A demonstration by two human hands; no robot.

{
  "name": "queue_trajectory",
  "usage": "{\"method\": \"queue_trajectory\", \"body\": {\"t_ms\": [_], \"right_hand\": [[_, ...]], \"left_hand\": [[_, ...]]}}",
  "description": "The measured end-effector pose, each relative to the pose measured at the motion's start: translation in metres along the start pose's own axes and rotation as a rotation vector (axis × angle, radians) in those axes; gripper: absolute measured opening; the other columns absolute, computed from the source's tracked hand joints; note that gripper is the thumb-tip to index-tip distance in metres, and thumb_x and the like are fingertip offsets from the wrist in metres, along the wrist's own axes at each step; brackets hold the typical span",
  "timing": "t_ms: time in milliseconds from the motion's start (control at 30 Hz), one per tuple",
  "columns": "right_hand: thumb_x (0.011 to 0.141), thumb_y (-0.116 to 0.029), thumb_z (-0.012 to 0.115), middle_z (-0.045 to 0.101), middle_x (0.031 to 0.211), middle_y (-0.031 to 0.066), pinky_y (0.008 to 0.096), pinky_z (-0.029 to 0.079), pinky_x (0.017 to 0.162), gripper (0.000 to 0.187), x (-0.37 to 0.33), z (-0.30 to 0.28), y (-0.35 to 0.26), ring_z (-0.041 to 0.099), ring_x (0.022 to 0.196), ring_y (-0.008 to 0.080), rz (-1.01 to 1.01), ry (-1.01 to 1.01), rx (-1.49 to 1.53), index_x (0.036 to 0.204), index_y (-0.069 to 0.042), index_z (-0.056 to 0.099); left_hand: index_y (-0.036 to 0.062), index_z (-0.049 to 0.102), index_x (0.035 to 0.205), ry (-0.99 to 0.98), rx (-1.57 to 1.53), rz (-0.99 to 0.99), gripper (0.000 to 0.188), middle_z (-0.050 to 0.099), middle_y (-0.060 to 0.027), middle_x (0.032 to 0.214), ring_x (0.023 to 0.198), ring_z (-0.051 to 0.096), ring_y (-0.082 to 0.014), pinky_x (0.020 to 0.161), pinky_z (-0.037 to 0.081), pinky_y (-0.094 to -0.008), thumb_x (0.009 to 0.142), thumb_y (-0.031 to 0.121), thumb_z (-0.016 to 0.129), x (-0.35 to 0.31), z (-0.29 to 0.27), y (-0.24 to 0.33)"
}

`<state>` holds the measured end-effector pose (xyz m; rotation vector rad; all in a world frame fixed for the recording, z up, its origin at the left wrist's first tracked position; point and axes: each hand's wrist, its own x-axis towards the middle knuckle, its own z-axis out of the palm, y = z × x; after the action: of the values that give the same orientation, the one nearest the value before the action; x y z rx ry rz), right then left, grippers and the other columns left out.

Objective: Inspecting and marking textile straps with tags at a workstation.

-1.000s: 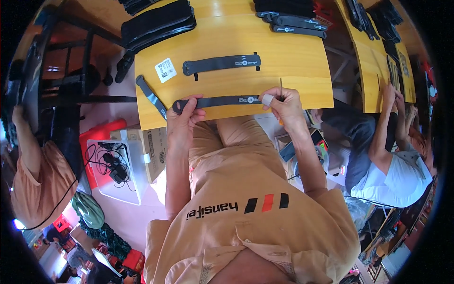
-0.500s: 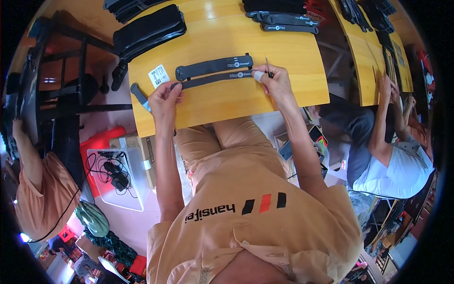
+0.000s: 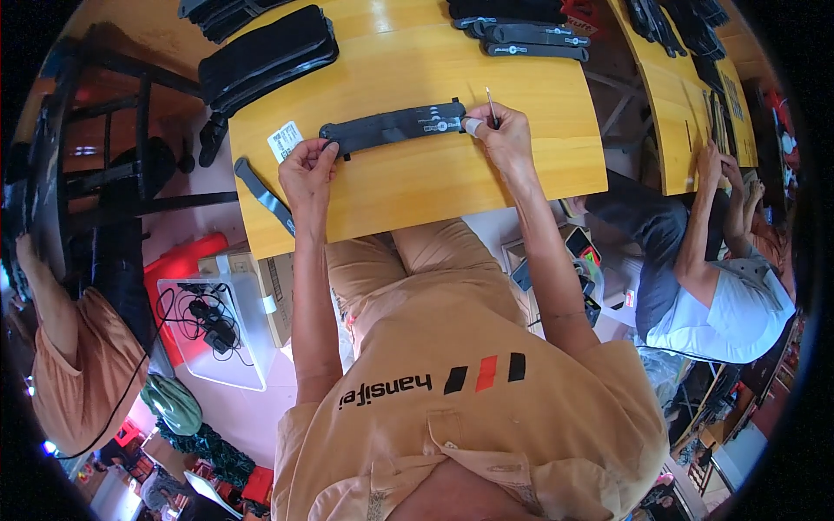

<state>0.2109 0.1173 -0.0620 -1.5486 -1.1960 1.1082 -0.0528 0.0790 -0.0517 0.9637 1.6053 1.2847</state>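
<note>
Black straps (image 3: 391, 128) with pale print lie stacked across the yellow table in front of me, slightly bowed. At their left end, my left hand (image 3: 308, 169) is closed, thumb and fingers pinching the upper strap's tip. My right hand (image 3: 506, 141) is closed at the other end, with white tape round one digit. A thin pointed metal tool (image 3: 490, 97) with a dark lower part sticks up from its fingers; its exact kind is not clear. Next to my left hand lie a white printed label (image 3: 283, 139) and a loose dark strap (image 3: 261, 194) with a shiny pale section.
Black strap bundles (image 3: 269, 59) stand at the table's far left, more folded straps (image 3: 530, 36) at the far right. Co-workers sit left and right; one's hands (image 3: 711, 161) are at another yellow table. A clear bin (image 3: 213, 334) of cables stands on the floor at left.
Both hands have moved the held strap slightly away from me, from below the other strap to on top of it. The loose strap at left lies at a different angle.
</note>
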Motion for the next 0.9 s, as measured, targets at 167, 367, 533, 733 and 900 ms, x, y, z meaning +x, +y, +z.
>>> {"method": "queue_trajectory", "body": {"t_ms": [167,367,533,733,900], "right_hand": [[0.068,-0.003,0.067,0.048,0.054,-0.004,0.0209,0.033,0.046,0.005,0.001,0.001,-0.002,0.04,0.05,0.0046,0.012,-0.016,-0.017,0.072,-0.001,0.064],[0.069,0.0,0.066,0.047,0.055,-0.0046,0.0194,0.032,0.046,0.004,0.002,0.005,-0.002,0.039,0.05,0.0037,0.037,-0.024,0.014,0.071,-0.001,0.063],[0.068,0.002,0.065,0.048,0.057,-0.005,0.0181,0.033,0.047,0.006,0.001,0.004,-0.004,0.04,0.051,0.0033,0.032,-0.029,0.069,0.072,0.0,0.062],[0.067,0.003,0.065,0.049,0.057,-0.005,0.018,0.033,0.047,0.007,0.003,0.003,-0.005,0.041,0.051,0.003,0.05,-0.024,0.127,0.072,0.001,0.061],[0.067,0.002,0.066,0.049,0.057,-0.0048,0.0181,0.033,0.046,0.007,0.002,0.008,-0.006,0.041,0.05,0.003,0.028,0.007,0.093,0.072,0.0,0.062]], "left_hand": [[-0.0017,0.061,0.081,0.012,-0.001,-0.031,0.01,0.056,-0.0005,0.064,0.051,0.048,-0.0048,0.047,0.039,-0.0167,0.077,0.007,0.064,0.001,-0.002,0.0],[-0.0011,0.058,0.082,0.019,-0.094,-0.045,0.01,0.056,-0.001,0.066,0.051,0.049,-0.0055,0.047,0.041,-0.0174,0.076,0.004,0.065,0.002,-0.002,0.002],[-0.0014,0.057,0.08,0.017,-0.083,-0.063,0.01,0.056,-0.0022,0.066,0.051,0.051,-0.0061,0.046,0.043,-0.0175,0.076,0.002,0.065,0.003,-0.003,0.001],[-0.0018,0.056,0.08,0.032,-0.079,-0.062,0.01,0.056,-0.0027,0.064,0.051,0.052,-0.0065,0.046,0.045,-0.0179,0.076,0.001,0.064,0.004,0.0,0.001],[-0.0019,0.056,0.08,0.052,-0.045,-0.059,0.009,0.056,-0.0037,0.067,0.051,0.053,-0.0068,0.044,0.046,-0.0187,0.076,0.001,0.064,0.007,-0.003,-0.007]]}}
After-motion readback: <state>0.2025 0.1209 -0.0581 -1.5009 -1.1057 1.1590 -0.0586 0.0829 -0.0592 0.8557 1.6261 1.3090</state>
